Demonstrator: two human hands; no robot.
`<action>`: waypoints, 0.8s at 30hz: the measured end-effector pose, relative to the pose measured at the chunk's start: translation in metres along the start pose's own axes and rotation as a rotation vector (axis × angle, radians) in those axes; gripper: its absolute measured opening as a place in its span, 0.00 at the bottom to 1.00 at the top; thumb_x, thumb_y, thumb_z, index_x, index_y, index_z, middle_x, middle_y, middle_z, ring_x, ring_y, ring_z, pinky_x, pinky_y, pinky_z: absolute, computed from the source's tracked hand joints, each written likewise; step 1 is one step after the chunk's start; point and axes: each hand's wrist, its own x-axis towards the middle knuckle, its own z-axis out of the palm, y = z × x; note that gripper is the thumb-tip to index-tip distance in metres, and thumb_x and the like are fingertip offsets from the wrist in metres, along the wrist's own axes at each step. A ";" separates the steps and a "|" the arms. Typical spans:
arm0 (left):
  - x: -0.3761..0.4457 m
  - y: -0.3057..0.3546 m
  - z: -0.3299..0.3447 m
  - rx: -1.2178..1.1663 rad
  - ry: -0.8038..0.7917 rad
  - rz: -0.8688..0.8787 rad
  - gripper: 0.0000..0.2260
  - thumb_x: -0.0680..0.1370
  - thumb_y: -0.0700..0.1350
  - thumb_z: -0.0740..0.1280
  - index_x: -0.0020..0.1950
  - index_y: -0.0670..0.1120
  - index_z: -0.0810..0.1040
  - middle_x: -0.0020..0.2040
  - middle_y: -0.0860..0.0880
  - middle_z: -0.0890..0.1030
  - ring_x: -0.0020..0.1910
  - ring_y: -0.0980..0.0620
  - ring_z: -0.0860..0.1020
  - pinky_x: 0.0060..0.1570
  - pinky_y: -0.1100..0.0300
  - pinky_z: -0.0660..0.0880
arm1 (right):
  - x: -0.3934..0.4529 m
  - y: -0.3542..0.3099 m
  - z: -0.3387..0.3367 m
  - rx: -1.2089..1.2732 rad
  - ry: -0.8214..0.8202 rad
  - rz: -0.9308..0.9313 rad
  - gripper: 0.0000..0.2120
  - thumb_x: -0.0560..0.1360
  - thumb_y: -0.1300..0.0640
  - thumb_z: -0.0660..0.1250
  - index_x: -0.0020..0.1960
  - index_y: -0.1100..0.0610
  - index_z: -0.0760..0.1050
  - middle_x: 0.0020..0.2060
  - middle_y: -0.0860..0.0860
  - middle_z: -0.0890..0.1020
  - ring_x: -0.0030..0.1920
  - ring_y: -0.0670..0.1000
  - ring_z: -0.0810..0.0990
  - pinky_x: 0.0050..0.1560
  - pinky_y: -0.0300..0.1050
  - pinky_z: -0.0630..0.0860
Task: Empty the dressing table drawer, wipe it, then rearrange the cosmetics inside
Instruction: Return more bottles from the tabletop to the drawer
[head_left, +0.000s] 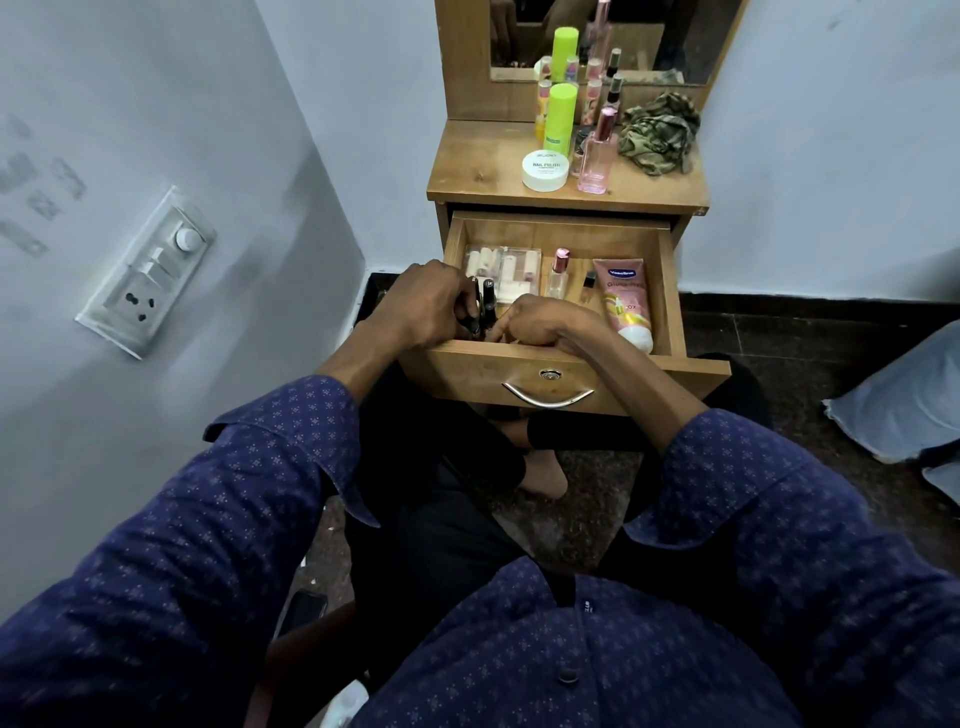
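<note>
The wooden drawer (566, 364) of the dressing table stands pulled open. Inside lie a clear case of pale cosmetics (506, 265) at the back left, a small pink-capped bottle (558, 273) in the middle and a pink lotion tube (626, 301) on the right. My left hand (421, 306) is closed around several dark slim tubes (480, 304) at the drawer's front left corner. Beside it my right hand (540, 322) reaches into the front of the drawer, fingers curled down by the same tubes; what they touch is hidden.
On the tabletop (478, 171) stand a white nail polish jar (544, 169), a green bottle (561, 117), a pink perfume bottle (597, 156), small bottles and a crumpled olive cloth (657, 132). A wall with a switchboard (150, 270) is close on the left. A pale bag (904, 395) lies on the floor, right.
</note>
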 end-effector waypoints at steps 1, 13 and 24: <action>0.000 0.000 0.000 0.005 0.001 -0.001 0.08 0.69 0.43 0.80 0.45 0.52 0.87 0.45 0.54 0.87 0.45 0.51 0.83 0.44 0.58 0.76 | 0.001 0.001 -0.002 0.019 0.025 0.028 0.18 0.83 0.69 0.57 0.64 0.62 0.83 0.58 0.54 0.84 0.43 0.47 0.80 0.35 0.34 0.78; 0.002 -0.003 0.003 -0.020 -0.014 -0.025 0.10 0.68 0.43 0.81 0.45 0.53 0.84 0.42 0.56 0.86 0.41 0.54 0.82 0.40 0.61 0.72 | 0.013 0.009 0.002 0.114 0.088 0.086 0.13 0.83 0.66 0.62 0.62 0.69 0.82 0.58 0.59 0.86 0.42 0.50 0.80 0.30 0.35 0.73; 0.021 0.007 -0.015 -0.122 0.020 0.006 0.11 0.69 0.53 0.83 0.43 0.51 0.85 0.38 0.56 0.84 0.39 0.54 0.82 0.39 0.56 0.77 | 0.008 0.014 -0.019 0.360 0.183 0.048 0.08 0.83 0.70 0.62 0.54 0.69 0.81 0.55 0.64 0.85 0.37 0.50 0.83 0.36 0.36 0.82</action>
